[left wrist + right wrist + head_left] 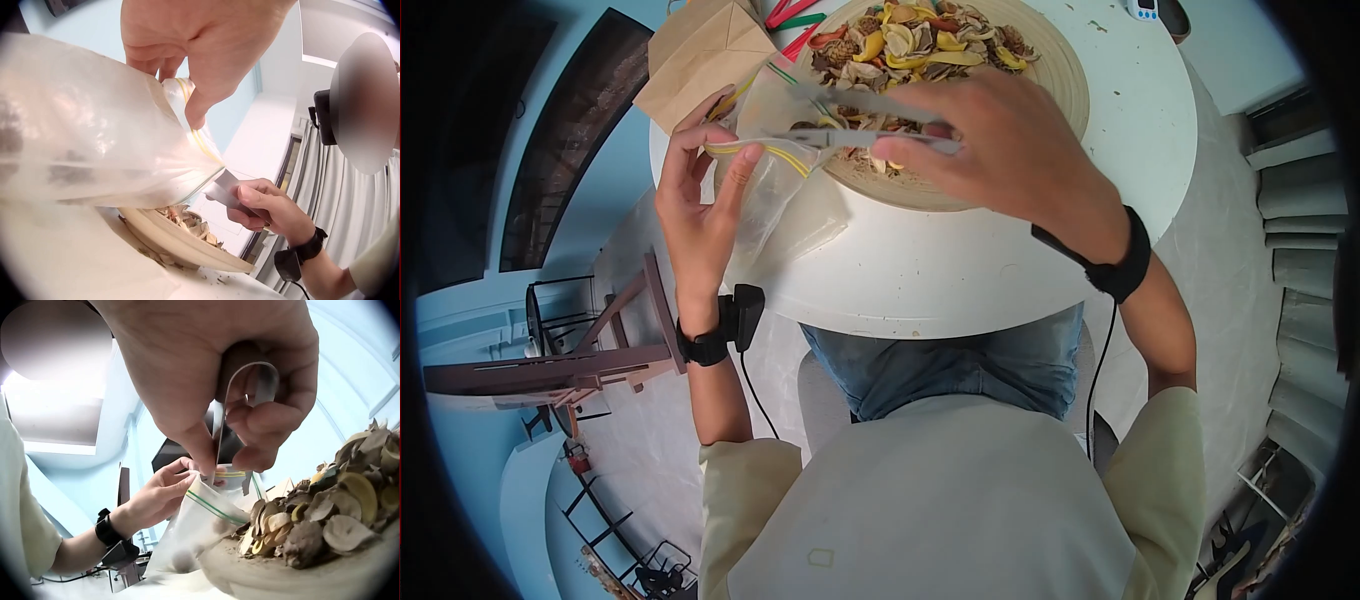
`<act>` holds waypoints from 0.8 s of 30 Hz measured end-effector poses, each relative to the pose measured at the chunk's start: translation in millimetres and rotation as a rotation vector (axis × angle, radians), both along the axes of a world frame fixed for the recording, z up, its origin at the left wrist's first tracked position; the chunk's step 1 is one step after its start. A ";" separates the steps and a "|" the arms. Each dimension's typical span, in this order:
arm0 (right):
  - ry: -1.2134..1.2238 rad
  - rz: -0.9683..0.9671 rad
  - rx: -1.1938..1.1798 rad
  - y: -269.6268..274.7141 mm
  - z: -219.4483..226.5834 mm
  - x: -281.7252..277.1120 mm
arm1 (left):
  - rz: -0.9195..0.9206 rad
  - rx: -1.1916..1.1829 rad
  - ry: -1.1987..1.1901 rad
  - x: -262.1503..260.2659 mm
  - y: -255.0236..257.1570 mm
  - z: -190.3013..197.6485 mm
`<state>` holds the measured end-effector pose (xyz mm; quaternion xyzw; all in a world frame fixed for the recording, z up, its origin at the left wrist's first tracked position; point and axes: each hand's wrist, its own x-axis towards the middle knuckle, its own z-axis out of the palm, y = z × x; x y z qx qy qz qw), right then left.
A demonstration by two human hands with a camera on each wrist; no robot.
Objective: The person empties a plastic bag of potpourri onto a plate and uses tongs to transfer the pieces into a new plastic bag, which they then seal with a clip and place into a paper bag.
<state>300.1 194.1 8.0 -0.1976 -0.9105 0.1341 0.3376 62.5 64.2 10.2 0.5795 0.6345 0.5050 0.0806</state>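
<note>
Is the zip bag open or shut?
Open: the bag has its green and yellow zip strips apart, the left hand grips its rim, and the tongs reach into its mouth.

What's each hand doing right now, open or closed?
Left hand: closed, pinching the zip bag at its mouth.
Right hand: closed around the metal tongs.

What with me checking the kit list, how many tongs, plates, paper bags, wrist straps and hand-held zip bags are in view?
Tongs: 1
Plate: 1
Paper bag: 1
Wrist straps: 2
Zip bag, hand-held: 1
Total: 6
</note>
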 end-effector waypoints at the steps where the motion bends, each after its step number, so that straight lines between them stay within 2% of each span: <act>1: -0.056 -0.036 -0.040 1.0 5.3 2.7 | -0.007 0.016 0.007 -0.5 -0.6 0.8; 4: -0.140 -0.122 -0.164 8.1 17.0 14.4 | -0.017 0.055 0.024 -4.5 -1.6 1.4; 7: -0.070 -0.205 -0.101 17.1 3.0 25.9 | 0.011 0.114 0.010 -4.5 -2.7 5.0; 14: -0.092 -0.189 -0.181 15.1 -1.8 29.1 | 0.158 0.300 -0.045 -42.8 -29.3 16.6; 16: -0.094 -0.165 -0.201 14.7 -2.3 28.4 | 0.201 0.214 -0.108 -52.2 -39.4 19.9; 18: -0.093 -0.165 -0.198 14.7 -3.2 28.3 | 0.142 0.177 -0.113 -49.3 -40.0 22.3; 21: -0.096 -0.170 -0.202 16.1 -6.4 29.1 | 0.051 -0.090 0.007 -51.4 -40.7 14.7; 24: -0.102 -0.180 -0.213 17.2 -6.4 32.4 | 0.041 -0.122 0.034 -43.9 -36.0 12.6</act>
